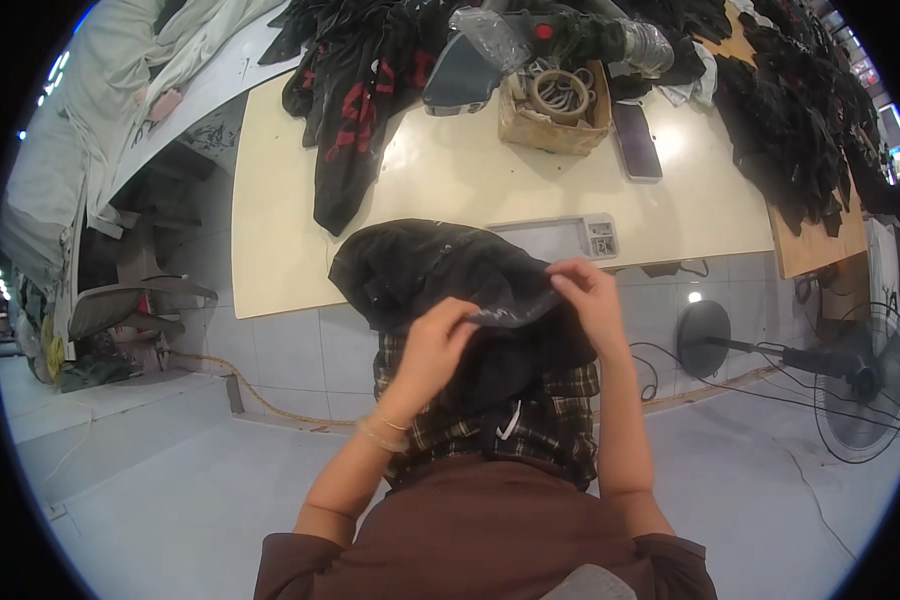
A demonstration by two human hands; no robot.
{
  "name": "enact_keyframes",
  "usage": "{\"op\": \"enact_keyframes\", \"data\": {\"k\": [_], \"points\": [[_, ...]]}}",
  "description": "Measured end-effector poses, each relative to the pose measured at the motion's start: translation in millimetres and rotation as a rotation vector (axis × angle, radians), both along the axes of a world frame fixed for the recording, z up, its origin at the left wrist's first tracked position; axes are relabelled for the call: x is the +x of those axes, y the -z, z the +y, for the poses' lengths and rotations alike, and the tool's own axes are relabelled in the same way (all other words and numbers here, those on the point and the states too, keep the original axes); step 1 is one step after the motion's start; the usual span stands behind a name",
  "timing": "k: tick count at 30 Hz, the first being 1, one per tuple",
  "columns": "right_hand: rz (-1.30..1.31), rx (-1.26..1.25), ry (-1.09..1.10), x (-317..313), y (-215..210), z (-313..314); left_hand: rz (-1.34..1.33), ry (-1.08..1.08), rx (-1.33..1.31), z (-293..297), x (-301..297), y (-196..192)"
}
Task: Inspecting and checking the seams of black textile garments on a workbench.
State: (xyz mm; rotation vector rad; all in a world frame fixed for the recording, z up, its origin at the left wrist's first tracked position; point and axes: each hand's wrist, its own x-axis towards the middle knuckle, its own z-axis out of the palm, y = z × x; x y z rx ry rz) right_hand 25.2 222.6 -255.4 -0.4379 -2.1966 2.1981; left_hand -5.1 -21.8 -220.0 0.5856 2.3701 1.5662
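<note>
A black garment (420, 265) lies bunched over the table's near edge and hangs down onto my lap. My left hand (438, 340) pinches its near edge on the left side, and my right hand (585, 290) pinches the same edge farther right. Between the two hands that edge is stretched, with some pale marks or lint along it. The rest of the garment falls in loose folds below my fingers. Which part of the garment this edge belongs to, I cannot tell.
On the cream table (270, 200) stand a cardboard box (555, 135) with tape rolls, a phone (637, 142) and a grey tray (540, 238). Dark garments with red print (355, 120) lie at the back left, more black cloth (785, 140) at the right. A fan (863, 380) stands right.
</note>
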Motion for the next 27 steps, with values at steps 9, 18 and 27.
{"op": "enact_keyframes", "data": {"k": [9,18,27], "points": [[0.004,-0.160,0.144,-72,-32,-13,0.136,-0.162,-0.376,-36,-73,-5],[-0.164,-0.368,0.171,-52,-19,-28,0.284,-0.124,-0.104,19,-43,-12],[0.009,-0.015,0.178,-56,-16,-38,-0.490,0.142,0.435,56,-61,10]]}}
